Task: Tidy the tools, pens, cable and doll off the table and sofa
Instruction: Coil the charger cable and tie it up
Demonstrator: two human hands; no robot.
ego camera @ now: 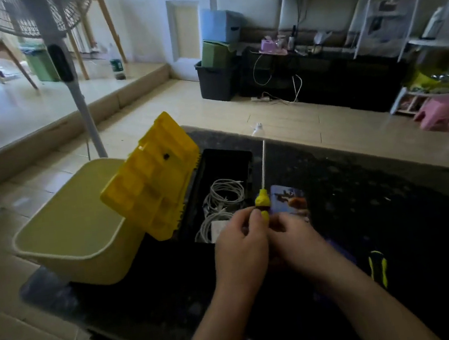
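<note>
At the left edge of the counter (393, 204) stands a yellow bin (61, 219), nothing showing in it. Beside it the toolbox (248, 156) has its yellow lid (155, 176) thrown back, and the white cable (224, 195) lies coiled inside, so that part looks done. Just in front of the box, the left hand (241, 241) pinches the yellow handle of a screwdriver (261, 201) with curled fingers, the shaft pointing away. The right hand (294, 234) is curled round the handle's near end, though its grip is partly hidden. I judge this tool is about to go in the box. Right of it a picture card (292, 198) lies flat, and further right a yellow-and-black tool (378, 266) still waits on the counter. Pens, doll and sofa I cannot make out.
</note>
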